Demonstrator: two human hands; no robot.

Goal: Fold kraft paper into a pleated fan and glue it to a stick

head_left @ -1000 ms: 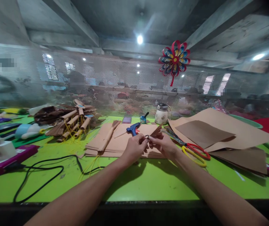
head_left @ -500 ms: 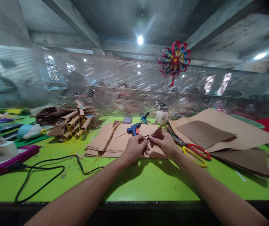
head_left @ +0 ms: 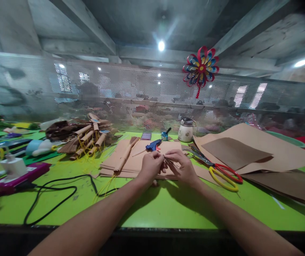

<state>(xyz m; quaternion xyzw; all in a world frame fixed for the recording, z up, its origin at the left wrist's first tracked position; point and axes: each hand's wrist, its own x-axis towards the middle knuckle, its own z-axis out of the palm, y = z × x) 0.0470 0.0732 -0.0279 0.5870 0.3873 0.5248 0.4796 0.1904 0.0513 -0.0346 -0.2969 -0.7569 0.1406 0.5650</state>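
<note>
My left hand [head_left: 152, 166] and my right hand [head_left: 183, 166] meet over a stack of brown kraft paper [head_left: 127, 156]. Both are closed, fingertips pinching a small strip of fringed brown paper [head_left: 170, 161] between them; the fingers hide much of it. Just beyond my left hand a blue glue gun [head_left: 153, 145] lies on the stack. Left of it rests a rolled paper bundle [head_left: 125, 154] with a fringed end and yellow threads. Scissors [head_left: 223, 179] with one red and one yellow handle lie right of my right hand.
Tied paper rolls [head_left: 88, 140] are heaped at the left, near a purple power strip [head_left: 20, 177] with a black cable [head_left: 73, 181]. A blue ink bottle [head_left: 164, 136] and a pale jar [head_left: 185, 131] stand behind. Large paper sheets [head_left: 259, 142] cover the right side of the green table [head_left: 184, 213].
The fringed paper pointed up past my right hand; now it lies lower between the hands. My right fingers have stretched over it. The whole view has shifted slightly.
</note>
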